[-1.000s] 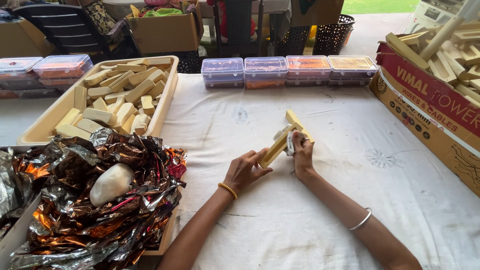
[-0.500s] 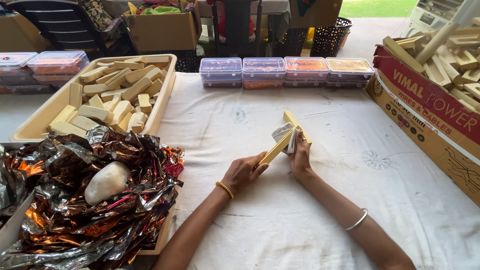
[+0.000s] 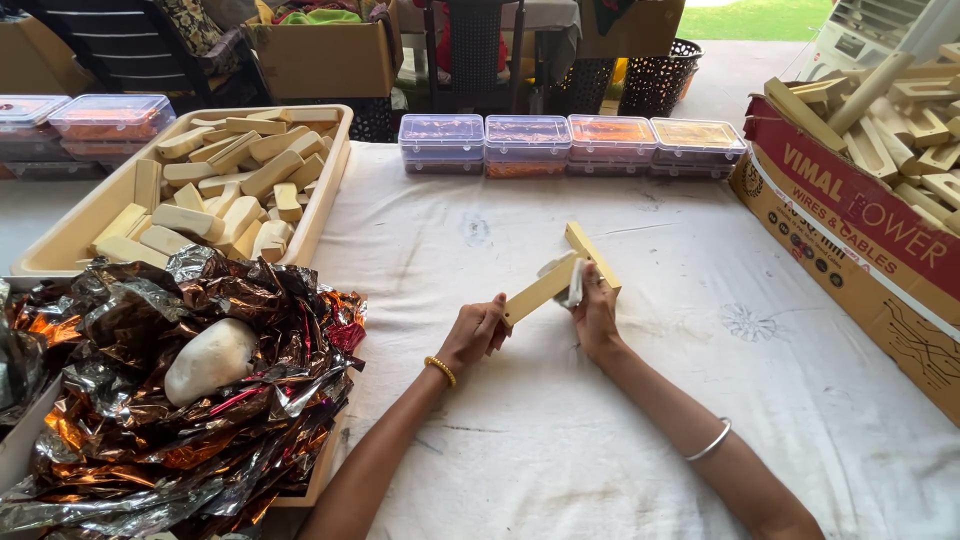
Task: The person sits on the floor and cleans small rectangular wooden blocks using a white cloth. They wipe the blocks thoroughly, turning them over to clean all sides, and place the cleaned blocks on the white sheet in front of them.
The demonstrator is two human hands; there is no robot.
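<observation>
My left hand (image 3: 478, 333) grips the near end of a pale wooden V-shaped piece (image 3: 545, 283) held above the white cloth. My right hand (image 3: 596, 312) holds a small white rag (image 3: 572, 285) pressed against the piece near its bend. The far arm of the wooden piece (image 3: 590, 254) points away from me. Both wrists wear bangles.
A cream tray (image 3: 328, 187) of pale wooden blocks sits far left. Crumpled copper foil (image 3: 200, 400) with a white lump (image 3: 210, 358) lies near left. Several clear lidded boxes (image 3: 570, 143) line the back. A cardboard carton (image 3: 850, 240) of wooden pieces stands at right.
The hands and the wooden piece stay in nearly the same place. My right hand has shifted the rag slightly along the piece.
</observation>
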